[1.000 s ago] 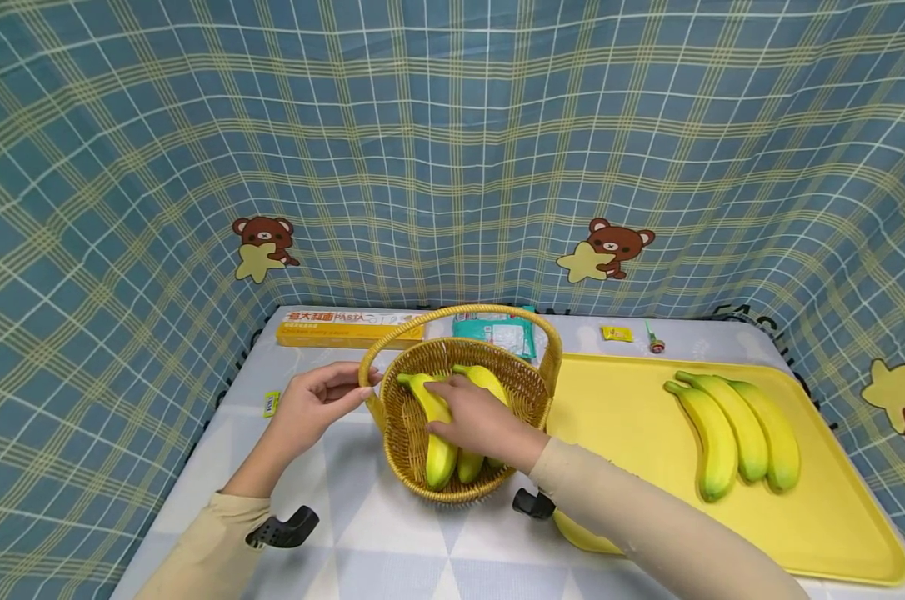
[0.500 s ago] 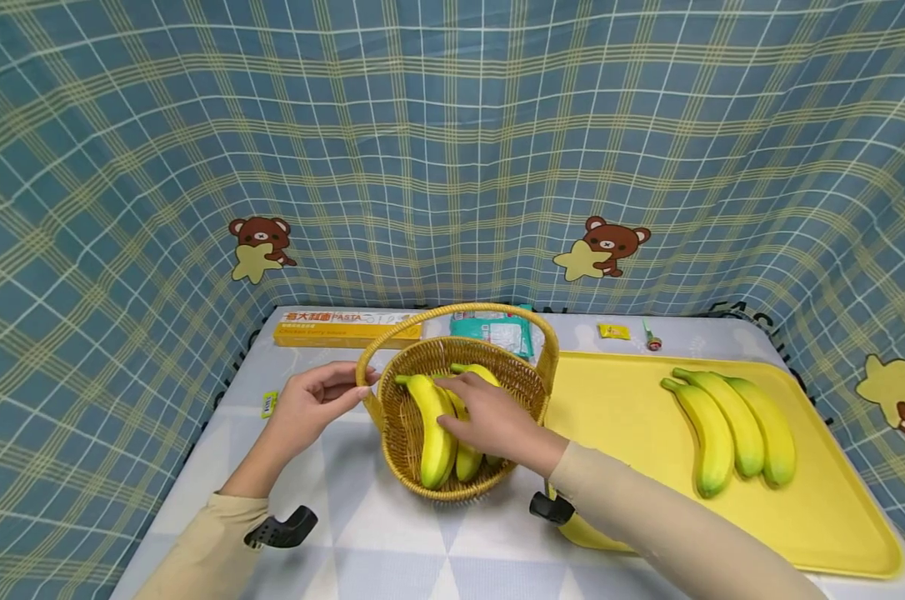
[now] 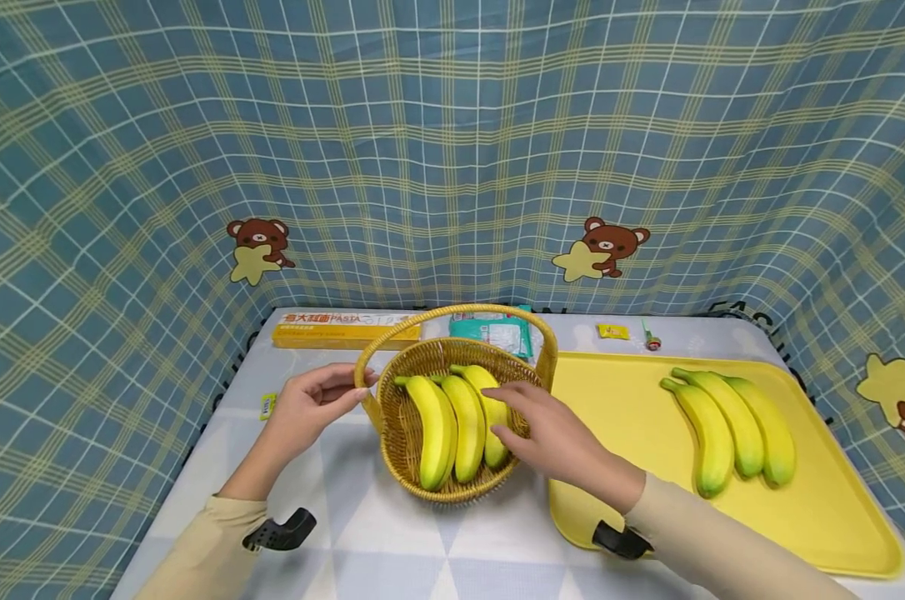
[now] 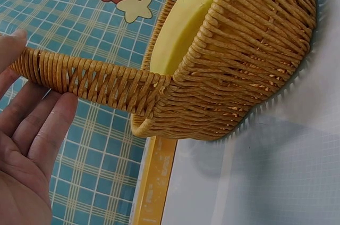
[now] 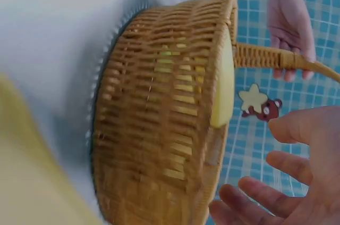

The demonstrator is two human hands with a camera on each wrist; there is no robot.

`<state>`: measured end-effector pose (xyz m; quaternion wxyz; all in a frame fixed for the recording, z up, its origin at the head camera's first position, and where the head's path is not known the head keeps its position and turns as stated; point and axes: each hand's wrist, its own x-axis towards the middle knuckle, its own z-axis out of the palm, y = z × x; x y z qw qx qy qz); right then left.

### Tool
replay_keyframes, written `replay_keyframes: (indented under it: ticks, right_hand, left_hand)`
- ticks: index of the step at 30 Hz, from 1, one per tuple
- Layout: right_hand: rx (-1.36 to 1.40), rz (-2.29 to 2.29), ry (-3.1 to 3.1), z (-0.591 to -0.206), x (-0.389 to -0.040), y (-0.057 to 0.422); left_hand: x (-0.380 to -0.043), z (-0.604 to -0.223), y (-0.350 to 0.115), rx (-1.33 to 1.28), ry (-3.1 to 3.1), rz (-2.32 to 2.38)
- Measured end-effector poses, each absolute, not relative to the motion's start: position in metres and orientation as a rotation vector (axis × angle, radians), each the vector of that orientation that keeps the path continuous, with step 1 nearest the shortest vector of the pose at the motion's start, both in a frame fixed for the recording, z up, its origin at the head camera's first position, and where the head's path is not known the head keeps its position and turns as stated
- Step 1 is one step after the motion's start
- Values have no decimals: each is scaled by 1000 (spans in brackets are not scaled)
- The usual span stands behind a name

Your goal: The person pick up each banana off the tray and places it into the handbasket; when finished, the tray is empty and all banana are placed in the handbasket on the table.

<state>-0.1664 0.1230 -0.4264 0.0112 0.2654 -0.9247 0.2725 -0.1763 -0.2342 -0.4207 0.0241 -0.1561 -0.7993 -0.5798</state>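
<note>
A round wicker basket (image 3: 433,354) with a tall arched handle stands at the middle of the table. Three yellow bananas (image 3: 467,429) lie side by side in it, stems toward the back. My left hand (image 3: 313,408) holds the handle low on its left side; in the left wrist view the thumb and fingers of this hand (image 4: 32,145) lie on either side of the woven handle (image 4: 101,81). Over the basket's right rim hovers my right hand (image 3: 561,433), fingers spread beside the rightmost banana. The right wrist view shows nothing in that hand (image 5: 313,177).
A yellow tray (image 3: 610,392) with three more bananas (image 3: 737,425) is on the right. Behind the basket lie a pasta box (image 3: 340,335) and a teal packet (image 3: 493,333). Small wrapped items, including a yellow one (image 3: 613,332) and a green one (image 3: 268,406), lie around.
My right hand has let go of the bananas and moved right, toward the basket's rim. All three bananas now show in the basket. The left hand stays at the handle.
</note>
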Motion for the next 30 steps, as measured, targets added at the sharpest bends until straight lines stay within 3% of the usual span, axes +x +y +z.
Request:
replay_keyframes:
  ticks: [13, 30]
  right_hand:
    - [669, 808, -2926, -426, -153, 213]
    - [165, 587, -3140, -458, -173, 349]
  left_hand:
    - [-176, -419, -234, -508, -2465, -1809]
    - [-177, -421, -234, -520, -2460, -1796]
